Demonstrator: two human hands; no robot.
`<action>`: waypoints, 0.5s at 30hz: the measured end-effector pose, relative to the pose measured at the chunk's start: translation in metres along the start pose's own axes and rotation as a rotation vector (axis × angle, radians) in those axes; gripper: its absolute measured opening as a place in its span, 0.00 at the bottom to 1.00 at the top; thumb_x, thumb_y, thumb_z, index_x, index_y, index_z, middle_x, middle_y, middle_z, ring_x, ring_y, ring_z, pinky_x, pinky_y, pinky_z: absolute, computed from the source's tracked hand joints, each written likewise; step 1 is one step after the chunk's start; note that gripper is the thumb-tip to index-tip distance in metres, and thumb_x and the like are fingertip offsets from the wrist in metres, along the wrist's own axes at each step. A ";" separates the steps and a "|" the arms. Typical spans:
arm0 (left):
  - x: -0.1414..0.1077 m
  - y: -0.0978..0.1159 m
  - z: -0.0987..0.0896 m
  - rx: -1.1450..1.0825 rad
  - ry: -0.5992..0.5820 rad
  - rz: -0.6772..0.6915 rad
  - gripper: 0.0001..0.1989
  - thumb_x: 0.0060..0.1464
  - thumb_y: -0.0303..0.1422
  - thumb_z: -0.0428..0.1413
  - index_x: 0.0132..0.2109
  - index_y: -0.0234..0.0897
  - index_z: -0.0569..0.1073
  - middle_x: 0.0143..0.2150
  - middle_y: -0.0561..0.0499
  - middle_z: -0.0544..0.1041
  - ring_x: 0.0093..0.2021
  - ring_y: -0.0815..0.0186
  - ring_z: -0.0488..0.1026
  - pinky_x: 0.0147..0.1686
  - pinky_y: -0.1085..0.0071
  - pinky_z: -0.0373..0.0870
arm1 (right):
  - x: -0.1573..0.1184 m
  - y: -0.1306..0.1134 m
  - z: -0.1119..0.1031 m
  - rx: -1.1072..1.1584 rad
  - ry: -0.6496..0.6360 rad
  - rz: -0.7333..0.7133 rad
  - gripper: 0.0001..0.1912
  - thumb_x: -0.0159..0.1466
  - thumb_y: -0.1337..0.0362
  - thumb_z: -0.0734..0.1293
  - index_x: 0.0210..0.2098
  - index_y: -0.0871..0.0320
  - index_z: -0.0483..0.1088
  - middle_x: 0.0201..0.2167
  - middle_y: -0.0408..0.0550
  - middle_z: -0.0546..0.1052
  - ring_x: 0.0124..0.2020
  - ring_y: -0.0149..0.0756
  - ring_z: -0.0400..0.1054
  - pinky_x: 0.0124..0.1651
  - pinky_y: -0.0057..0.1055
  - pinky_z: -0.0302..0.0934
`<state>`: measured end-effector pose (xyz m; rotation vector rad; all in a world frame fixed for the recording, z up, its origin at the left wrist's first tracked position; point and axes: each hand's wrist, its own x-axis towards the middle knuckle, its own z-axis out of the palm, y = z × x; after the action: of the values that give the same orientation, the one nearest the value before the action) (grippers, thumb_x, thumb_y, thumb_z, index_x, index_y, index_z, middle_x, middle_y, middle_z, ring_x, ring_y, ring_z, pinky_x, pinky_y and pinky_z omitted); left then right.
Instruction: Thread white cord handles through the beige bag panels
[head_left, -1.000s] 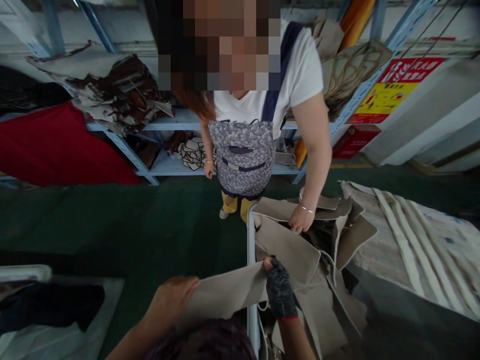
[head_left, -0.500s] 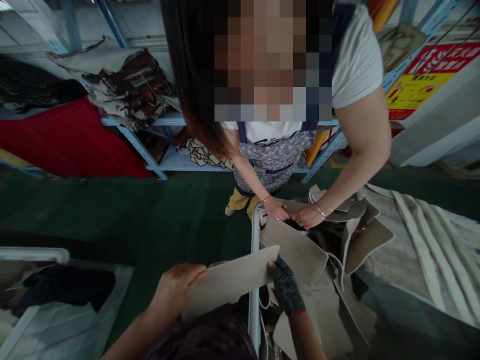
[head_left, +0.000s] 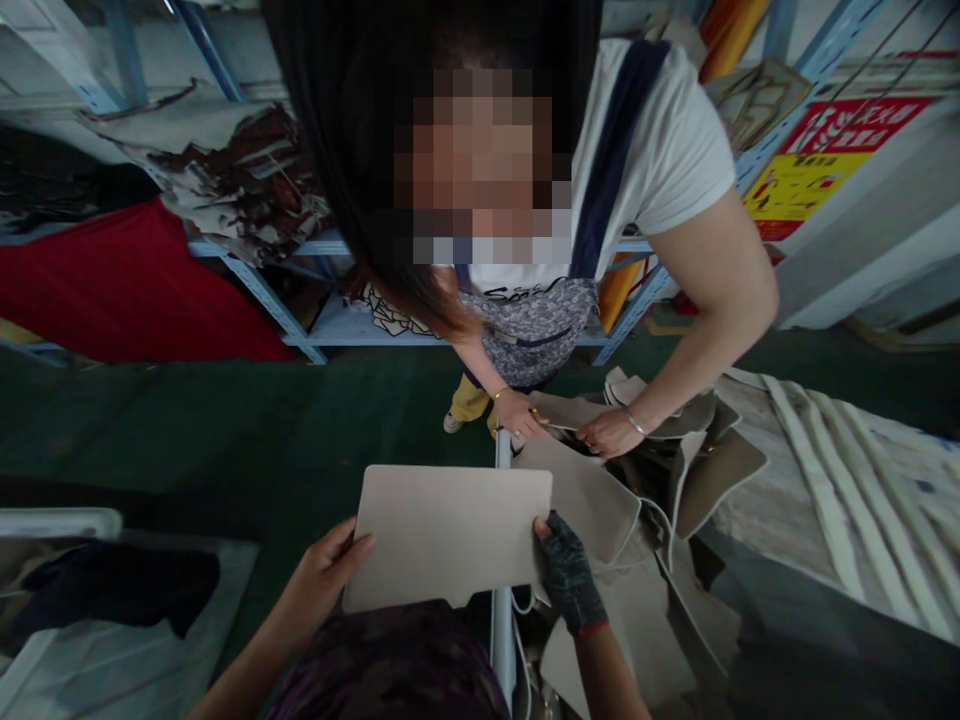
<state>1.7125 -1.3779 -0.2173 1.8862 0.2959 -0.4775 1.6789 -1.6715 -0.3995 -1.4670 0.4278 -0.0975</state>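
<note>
A flat beige panel (head_left: 454, 535) with rounded corners and a notched lower edge lies between my two hands, its broad face toward the camera. My bare left hand (head_left: 334, 565) pinches its left edge, thumb on top. At the panel's right edge my right hand (head_left: 566, 570), in a dark grey fingerless glove, grips it with the thumb on the face. Below and right of the glove, more beige pieces (head_left: 637, 620) fill a bin with a pale rim (head_left: 504, 630).
Across the bin, a person (head_left: 540, 310) leans over, both hands on the beige pieces. Blue shelving (head_left: 277, 300) with stacked material stands behind. A white container (head_left: 67, 520) holding dark cloth is at lower left; strips lie on a surface (head_left: 795, 500) at right.
The panel has turned from a slant to nearly level, showing its full face. My left hand has shifted its hold on the left edge. The person has leaned farther forward.
</note>
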 end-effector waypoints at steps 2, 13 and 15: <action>-0.002 0.000 0.000 -0.039 -0.017 -0.023 0.28 0.46 0.50 0.59 0.48 0.35 0.75 0.41 0.48 0.79 0.39 0.55 0.76 0.38 0.67 0.72 | 0.004 0.011 -0.007 -0.038 0.006 -0.007 0.24 0.57 0.46 0.66 0.41 0.60 0.74 0.41 0.54 0.77 0.44 0.45 0.68 0.51 0.40 0.61; -0.003 -0.033 -0.025 0.150 0.054 -0.022 0.27 0.46 0.52 0.58 0.46 0.37 0.76 0.37 0.52 0.79 0.38 0.56 0.75 0.34 0.72 0.71 | 0.059 0.035 -0.112 -0.740 0.651 -0.382 0.36 0.59 0.47 0.58 0.57 0.68 0.62 0.58 0.66 0.62 0.61 0.54 0.53 0.61 0.53 0.49; -0.003 -0.039 -0.028 0.159 0.062 -0.031 0.28 0.46 0.53 0.58 0.47 0.37 0.75 0.36 0.51 0.79 0.37 0.56 0.75 0.34 0.72 0.72 | 0.069 0.039 -0.119 -0.683 0.609 -0.313 0.36 0.57 0.46 0.60 0.56 0.67 0.64 0.53 0.64 0.68 0.56 0.54 0.60 0.58 0.52 0.53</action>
<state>1.6985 -1.3379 -0.2405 2.0567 0.3365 -0.4758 1.6953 -1.8012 -0.4577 -2.1707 0.7669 -0.7192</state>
